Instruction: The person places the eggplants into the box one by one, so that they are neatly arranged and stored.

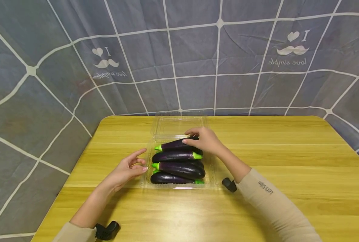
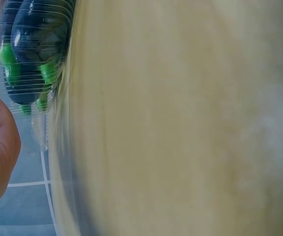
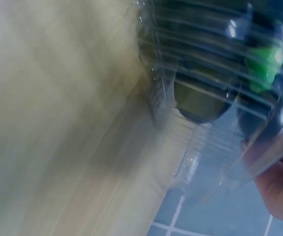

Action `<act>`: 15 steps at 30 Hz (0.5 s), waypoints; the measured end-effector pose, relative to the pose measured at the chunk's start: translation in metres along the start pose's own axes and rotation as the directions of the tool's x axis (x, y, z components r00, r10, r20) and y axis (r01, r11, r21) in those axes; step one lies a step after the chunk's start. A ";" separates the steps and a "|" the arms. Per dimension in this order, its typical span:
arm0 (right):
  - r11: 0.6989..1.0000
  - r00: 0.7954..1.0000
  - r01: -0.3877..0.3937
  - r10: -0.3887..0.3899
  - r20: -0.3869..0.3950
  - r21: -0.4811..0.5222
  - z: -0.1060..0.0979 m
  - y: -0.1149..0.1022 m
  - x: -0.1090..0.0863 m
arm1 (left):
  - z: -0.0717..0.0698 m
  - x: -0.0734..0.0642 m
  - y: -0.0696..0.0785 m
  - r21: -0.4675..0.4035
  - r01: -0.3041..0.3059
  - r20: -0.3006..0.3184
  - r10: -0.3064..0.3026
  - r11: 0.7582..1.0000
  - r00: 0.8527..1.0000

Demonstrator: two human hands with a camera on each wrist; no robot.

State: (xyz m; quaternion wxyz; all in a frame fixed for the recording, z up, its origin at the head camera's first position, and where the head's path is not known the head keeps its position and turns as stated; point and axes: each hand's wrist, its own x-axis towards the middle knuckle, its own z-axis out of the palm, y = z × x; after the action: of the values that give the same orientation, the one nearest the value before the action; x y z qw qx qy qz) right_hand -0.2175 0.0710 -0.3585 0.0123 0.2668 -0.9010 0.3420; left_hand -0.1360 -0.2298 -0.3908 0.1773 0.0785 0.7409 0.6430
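Note:
A clear plastic clamshell box (image 1: 211, 173) holds several dark purple eggplants with green caps, stacked in alternating directions. My right hand (image 1: 205, 139) is over the back right of the box and grips the rearmost eggplant (image 1: 174, 145) by its thick end, thumb on the near side and fingers on the far side. That eggplant's green cap points left. Beside the box's left wall, my left hand (image 1: 125, 172) holds nothing, its fingers loosely spread near the rim. Through the ribbed wall, the left wrist view shows eggplants (image 2: 36, 37); the right wrist view shows a green cap (image 3: 263, 69).
The box's clear lid (image 1: 179, 126) lies folded back toward the table's rear edge. A wooden table (image 1: 273, 151) extends to both sides. Behind it hangs a grey cloth (image 1: 194, 50) with white lines. Black wrist cameras (image 1: 229, 184) sit by both forearms.

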 end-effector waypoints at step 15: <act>0.983 0.995 -0.076 0.087 -0.056 0.170 -0.022 0.022 -0.003 | 0.000 0.000 -0.001 -0.006 0.003 0.001 -0.003 1.000 1.000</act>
State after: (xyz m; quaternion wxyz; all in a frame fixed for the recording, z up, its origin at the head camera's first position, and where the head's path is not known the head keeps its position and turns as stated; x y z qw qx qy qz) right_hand -0.2287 0.0999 -0.3554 0.0041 0.2190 -0.8784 0.4248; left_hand -0.1356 -0.2295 -0.3915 0.1791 0.0772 0.7390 0.6448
